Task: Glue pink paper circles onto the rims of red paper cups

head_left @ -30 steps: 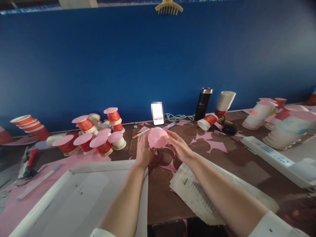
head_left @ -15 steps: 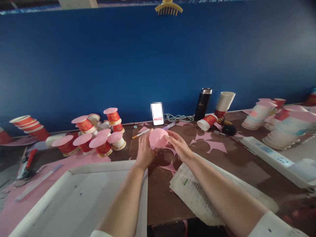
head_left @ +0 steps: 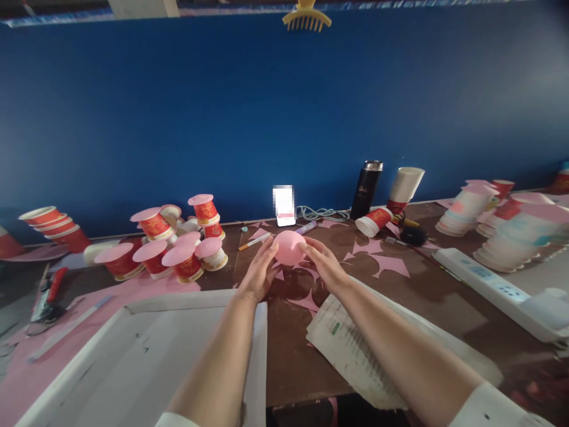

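A round pink paper piece [head_left: 290, 248] is held between my two hands above the brown table [head_left: 306, 370]. My left hand [head_left: 261, 268] grips its left edge, thumb on top. On the opposite edge, the thumb and fingers of my right hand [head_left: 323, 262] are closed. Whatever lies beneath the pink piece is hidden. Pink paper scraps [head_left: 391, 265] lie around and to the right of my hands. At the left, several red cups [head_left: 181, 261] stand upside down, topped with pink discs.
A phone [head_left: 285, 204] stands by the blue wall. Behind right are a black bottle [head_left: 367, 190] and a tipped cup [head_left: 374, 222]. A white tray [head_left: 186, 296] fills the near left; a power strip [head_left: 489, 284] and stacked cups [head_left: 462, 207] are at right.
My left hand has shifted from under the pink piece to its left edge. The piece now looks smoother and a little higher and further right.
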### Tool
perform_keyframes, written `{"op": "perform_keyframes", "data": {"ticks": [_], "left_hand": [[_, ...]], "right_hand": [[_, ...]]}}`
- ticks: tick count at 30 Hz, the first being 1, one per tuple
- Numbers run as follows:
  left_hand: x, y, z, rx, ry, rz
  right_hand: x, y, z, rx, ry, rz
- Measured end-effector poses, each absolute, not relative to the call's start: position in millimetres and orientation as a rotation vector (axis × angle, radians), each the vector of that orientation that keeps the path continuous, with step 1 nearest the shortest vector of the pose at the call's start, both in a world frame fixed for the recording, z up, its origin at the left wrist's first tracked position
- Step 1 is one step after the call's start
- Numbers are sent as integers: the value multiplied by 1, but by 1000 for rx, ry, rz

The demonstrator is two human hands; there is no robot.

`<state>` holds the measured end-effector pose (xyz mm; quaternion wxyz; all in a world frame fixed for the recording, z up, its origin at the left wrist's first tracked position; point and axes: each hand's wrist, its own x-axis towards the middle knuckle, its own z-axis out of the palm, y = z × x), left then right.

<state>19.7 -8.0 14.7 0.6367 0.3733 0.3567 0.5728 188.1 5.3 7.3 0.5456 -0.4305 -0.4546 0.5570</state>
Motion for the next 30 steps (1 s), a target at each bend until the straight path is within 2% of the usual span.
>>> {"op": "perform_keyframes", "data": {"ticks": [30], "left_hand": [[20,-9,22,861,929,1377]], "right_hand": [[187,1,14,-1069,-1145,1343]]}}
